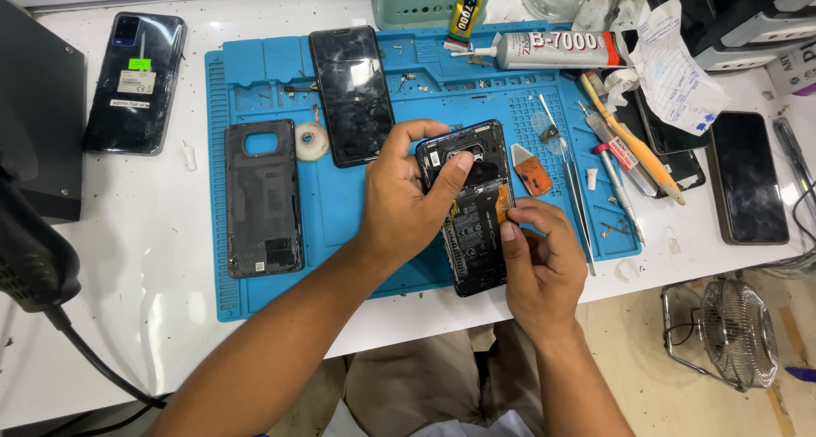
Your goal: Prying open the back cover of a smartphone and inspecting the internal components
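Opened smartphone (470,212), back side up on the blue silicone repair mat (255,297), is what we work on in the head view, our only one. Its removed back cover (263,199) lies well apart at the mat's left, so the rear is already off, with the battery and the black upper plate around the camera exposed. We judge the job to be partway: the internals are reached, though how much is loosened we cannot tell.

Our left hand (406,201) curls around the phone's upper left edge, fingers closed on it, the thumb pressing on the black plate. Our right hand (540,263) is pinched nearly shut at the phone's right edge, fingertips on a small orange-brown part there (a flex or tab, too small to name).

Tweezers (571,182) and an orange triangular pick (534,172) lie just right of the phone; another phone with a dark screen (351,93) lies above, face up.
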